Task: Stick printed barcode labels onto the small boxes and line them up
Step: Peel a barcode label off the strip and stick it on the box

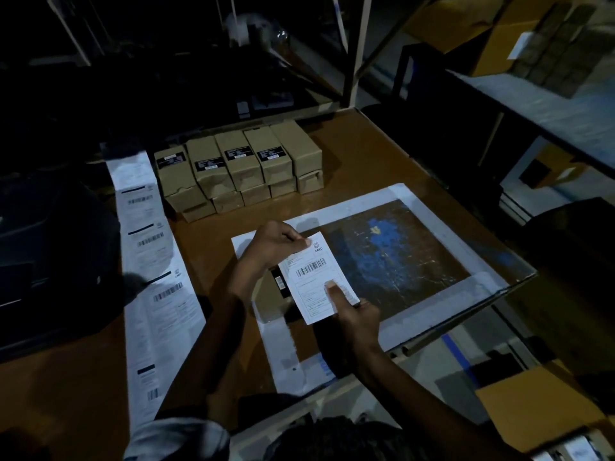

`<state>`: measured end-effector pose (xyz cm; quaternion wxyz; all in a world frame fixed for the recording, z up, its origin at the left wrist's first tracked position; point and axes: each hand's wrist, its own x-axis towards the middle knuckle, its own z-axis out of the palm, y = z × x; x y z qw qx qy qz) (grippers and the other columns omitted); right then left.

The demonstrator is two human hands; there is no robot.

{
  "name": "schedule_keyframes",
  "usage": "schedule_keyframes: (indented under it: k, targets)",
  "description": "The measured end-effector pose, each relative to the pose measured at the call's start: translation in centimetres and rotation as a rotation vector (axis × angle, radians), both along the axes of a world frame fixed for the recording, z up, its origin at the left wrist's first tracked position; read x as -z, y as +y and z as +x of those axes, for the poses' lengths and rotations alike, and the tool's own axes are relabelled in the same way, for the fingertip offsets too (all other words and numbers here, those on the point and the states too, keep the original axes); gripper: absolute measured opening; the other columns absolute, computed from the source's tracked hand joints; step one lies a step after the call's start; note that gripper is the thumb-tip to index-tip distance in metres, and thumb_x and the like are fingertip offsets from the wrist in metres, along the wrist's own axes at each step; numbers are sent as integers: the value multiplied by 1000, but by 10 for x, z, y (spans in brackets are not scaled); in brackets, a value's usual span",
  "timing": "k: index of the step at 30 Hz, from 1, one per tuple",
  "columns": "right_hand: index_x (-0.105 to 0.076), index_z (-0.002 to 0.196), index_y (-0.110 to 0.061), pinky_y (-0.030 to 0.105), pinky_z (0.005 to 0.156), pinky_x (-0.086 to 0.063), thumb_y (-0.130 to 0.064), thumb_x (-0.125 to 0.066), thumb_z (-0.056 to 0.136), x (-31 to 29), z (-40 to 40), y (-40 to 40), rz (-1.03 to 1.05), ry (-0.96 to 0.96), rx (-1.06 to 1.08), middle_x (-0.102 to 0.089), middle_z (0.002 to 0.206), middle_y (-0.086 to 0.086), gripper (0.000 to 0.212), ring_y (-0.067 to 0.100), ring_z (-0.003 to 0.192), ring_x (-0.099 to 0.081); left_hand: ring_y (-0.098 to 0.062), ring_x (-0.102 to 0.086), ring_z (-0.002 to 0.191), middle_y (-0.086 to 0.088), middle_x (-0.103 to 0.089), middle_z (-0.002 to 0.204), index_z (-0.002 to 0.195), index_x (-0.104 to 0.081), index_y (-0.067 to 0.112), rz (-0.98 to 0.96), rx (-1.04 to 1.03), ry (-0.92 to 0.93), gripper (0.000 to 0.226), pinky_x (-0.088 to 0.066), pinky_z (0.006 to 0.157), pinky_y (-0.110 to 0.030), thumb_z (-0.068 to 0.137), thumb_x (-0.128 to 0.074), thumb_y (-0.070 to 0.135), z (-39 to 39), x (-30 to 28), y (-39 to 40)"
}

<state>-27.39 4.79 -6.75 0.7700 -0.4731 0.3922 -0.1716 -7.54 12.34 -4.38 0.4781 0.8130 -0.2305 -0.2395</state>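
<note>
Both hands pinch one barcode label over a small box; stacked boxes far left await theirs.

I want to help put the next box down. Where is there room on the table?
The dark scuffed mat right of the hands is bare, and so is the brown table right of the stacked boxes. The left edge is crowded by the label strip. Both hands, left and right, hold a label over a box.
</note>
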Motion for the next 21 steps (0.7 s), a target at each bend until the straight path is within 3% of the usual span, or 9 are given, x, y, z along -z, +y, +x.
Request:
schedule_keyframes:
  k: [3, 11, 17, 21]
  targets:
    - [-74, 99, 5, 32, 68, -62, -14, -75, 90, 0, 1, -1, -3, 12, 19, -77, 95, 17, 22, 29, 85, -77, -25, -73, 86, -8, -77, 86, 69, -74, 20, 17, -3, 19, 15, -56, 76, -37, 82, -82, 18, -1, -6, -4]
    - [-70, 100, 13, 25, 58, -58, -5, -70, 92, -16, -1, 0, 87, -30, 23, -76, 95, 21, 20, 23, 75, -77, -20, -74, 81, -7, -77, 83, 75, -77, 14, 56, -4, 36, 9, -56, 75, -34, 81, -82, 17, -3, -13, -6]
    - [-65, 101, 18, 20, 50, -54, 3, -64, 94, -27, -4, 1, 161, -97, -3, -75, 71, 7, 16, 15, 60, -73, -13, -73, 74, 4, -75, 73, 70, -76, 19, 34, -11, 53, 13, -54, 69, -28, 79, -83, 15, -2, -9, -5]
    - [-66, 101, 20, 22, 52, -55, 1, -67, 93, -25, -3, 1, 158, -76, 4, -76, 74, 9, 20, 18, 64, -75, -15, -73, 74, 0, -75, 72, 72, -77, 12, 19, -32, 86, 9, -54, 68, -27, 78, -84, 12, 0, -8, -6]
